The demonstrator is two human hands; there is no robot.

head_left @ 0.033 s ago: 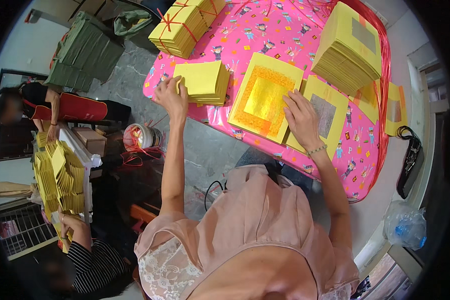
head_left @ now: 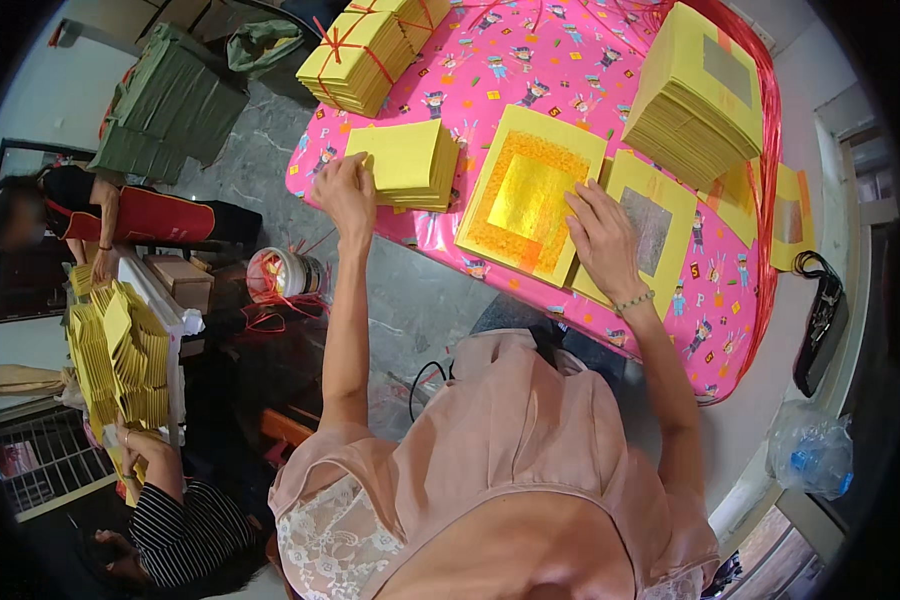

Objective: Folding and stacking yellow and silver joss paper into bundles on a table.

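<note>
While a person leans over a pink desk (head_left: 570,60), the left hand (head_left: 345,190) rests at the near-left corner of a small stack (head_left: 405,160) of yellow paper, fingers curled on its edge; whether they grip it, I cannot tell. The right hand (head_left: 602,240) lies flat, fingers spread, on a silver-centred sheet (head_left: 660,215) just beside a gold-foil sheet (head_left: 530,195). Both sheets lie tilted, long axes running from the person toward the far right. A tall stack (head_left: 695,95) sits behind.
</note>
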